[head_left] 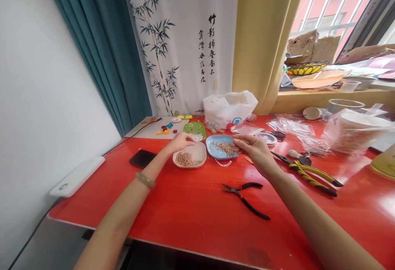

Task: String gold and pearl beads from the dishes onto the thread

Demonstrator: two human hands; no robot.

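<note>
My left hand (181,141) hovers over the rear left edge of a pale pink dish (202,154) that holds small gold beads (185,159). Its fingers are bent together, near the white beads (197,137) in a green dish (200,126); anything between them is too small to make out. At the right rim of a blue dish (212,153), my right hand (250,148) is pinched, and what its fingertips hold does not show clearly. Larger gold beads (226,149) lie in the blue dish. A short string of white pearl beads (223,164) curves in front of it.
Black-handled pliers (242,194) lie in front, with yellow-and-black pliers (308,173) to the right. A dark phone (142,158) rests at left. Behind stands a white plastic bag (230,107). Clear packets (291,126) and a wrapped tub (354,128) crowd the right side.
</note>
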